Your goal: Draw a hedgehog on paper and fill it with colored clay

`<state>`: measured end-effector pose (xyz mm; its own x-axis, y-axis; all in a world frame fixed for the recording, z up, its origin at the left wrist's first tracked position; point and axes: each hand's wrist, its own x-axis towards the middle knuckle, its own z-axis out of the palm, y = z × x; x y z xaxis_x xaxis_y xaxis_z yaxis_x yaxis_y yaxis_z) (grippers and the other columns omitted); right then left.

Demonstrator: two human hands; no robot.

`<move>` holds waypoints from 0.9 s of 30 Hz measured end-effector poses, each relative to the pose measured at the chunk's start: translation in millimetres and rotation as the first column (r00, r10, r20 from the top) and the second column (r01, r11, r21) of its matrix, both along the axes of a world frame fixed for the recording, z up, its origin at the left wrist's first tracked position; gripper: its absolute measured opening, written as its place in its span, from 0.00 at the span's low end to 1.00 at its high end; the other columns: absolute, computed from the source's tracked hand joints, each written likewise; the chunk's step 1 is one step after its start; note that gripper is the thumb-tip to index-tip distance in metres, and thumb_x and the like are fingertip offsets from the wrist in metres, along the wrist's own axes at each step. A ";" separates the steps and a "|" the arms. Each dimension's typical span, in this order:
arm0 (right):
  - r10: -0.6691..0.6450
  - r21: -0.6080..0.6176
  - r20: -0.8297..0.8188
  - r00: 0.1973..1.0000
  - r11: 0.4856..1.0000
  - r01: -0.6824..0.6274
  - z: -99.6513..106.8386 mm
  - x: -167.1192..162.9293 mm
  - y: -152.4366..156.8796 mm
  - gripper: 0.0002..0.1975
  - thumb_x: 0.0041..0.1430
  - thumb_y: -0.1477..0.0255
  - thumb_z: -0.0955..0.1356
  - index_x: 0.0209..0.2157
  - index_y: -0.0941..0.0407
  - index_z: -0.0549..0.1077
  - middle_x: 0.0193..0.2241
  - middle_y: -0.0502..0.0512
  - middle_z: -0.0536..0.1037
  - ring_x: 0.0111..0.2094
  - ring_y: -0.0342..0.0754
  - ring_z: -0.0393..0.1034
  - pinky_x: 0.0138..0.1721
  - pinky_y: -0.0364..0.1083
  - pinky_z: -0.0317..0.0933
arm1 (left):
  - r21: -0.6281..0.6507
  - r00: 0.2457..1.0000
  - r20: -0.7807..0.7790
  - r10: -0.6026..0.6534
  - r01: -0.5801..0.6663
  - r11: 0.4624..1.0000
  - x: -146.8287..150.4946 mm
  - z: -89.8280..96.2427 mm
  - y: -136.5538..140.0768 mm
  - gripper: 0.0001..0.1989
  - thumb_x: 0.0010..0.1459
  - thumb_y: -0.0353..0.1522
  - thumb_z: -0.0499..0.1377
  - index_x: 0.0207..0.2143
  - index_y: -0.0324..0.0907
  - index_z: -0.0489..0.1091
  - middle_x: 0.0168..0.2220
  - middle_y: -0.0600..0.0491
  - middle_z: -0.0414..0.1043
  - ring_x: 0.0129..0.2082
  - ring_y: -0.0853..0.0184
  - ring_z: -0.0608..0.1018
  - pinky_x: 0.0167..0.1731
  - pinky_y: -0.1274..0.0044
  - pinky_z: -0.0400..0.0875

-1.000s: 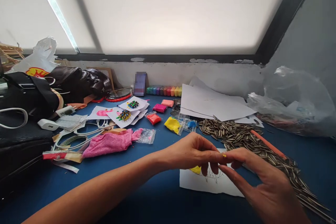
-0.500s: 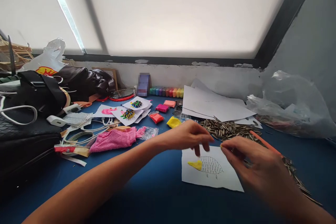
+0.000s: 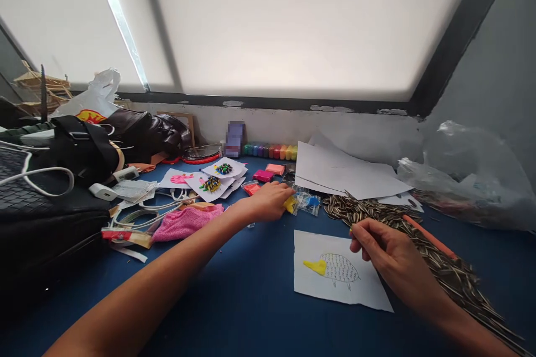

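My left hand (image 3: 272, 201) reaches out to a packet of yellow modelling clay (image 3: 290, 204), its fingers closed over the near side. Part of that packet is hidden by the fingers. My right hand (image 3: 383, 245) is pinched shut, with a tiny bit of yellow clay (image 3: 350, 230) showing at the fingertips. Below and left of it lies a sheet of white paper (image 3: 310, 290) with a pencil drawing of a hedgehog-like animal (image 3: 341, 268). Flattened yellow clay (image 3: 316, 266) covers the animal's pointed head.
Striped sunflower seeds (image 3: 360, 209) are heaped behind and right of my right hand, with an orange stick (image 3: 431, 237) across them. White sheets (image 3: 343, 170), clay packets (image 3: 263, 175) and finished pictures (image 3: 211, 183) lie further back. A pink cloth (image 3: 186, 223), cables and black bags (image 3: 46, 206) crowd the left.
My left hand has moved left and back from above the drawing to the yellow clay packet. My right hand stays pinched near the paper's right side. The view has shifted slightly.
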<state>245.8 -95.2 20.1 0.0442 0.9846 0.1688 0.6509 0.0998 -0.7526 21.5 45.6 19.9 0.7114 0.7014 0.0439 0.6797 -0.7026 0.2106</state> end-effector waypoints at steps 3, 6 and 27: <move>-0.004 -0.043 -0.064 0.998 0.999 0.001 1.0 2.4 -1.0 0.21 0.59 0.51 0.61 0.26 0.53 0.70 0.25 0.52 0.75 0.24 0.46 0.64 0.25 0.44 0.60 | 0.058 1.000 -0.010 0.024 -0.023 0.998 1.6 -2.1 1.8 0.26 0.54 0.24 0.56 0.56 0.39 0.65 0.51 0.44 0.70 0.52 0.55 0.71 0.53 0.67 0.64; -0.022 -0.090 -0.142 0.990 0.996 0.009 1.6 3.6 0.0 0.20 0.54 0.50 0.65 0.30 0.53 0.72 0.27 0.53 0.75 0.25 0.46 0.64 0.22 0.43 0.59 | 0.101 0.999 0.019 0.047 -0.048 0.994 1.0 2.4 1.1 0.24 0.55 0.25 0.56 0.56 0.38 0.66 0.50 0.43 0.70 0.50 0.55 0.73 0.49 0.68 0.67; 0.010 -0.142 -0.470 0.883 0.986 -0.087 3.0 0.8 -2.6 0.20 0.53 0.52 0.68 0.29 0.57 0.74 0.25 0.50 0.72 0.24 0.42 0.63 0.24 0.42 0.62 | -0.336 0.788 0.614 -0.044 0.311 0.889 33.9 20.2 -55.6 0.24 0.53 0.26 0.62 0.54 0.40 0.69 0.50 0.47 0.71 0.45 0.64 0.75 0.44 0.73 0.72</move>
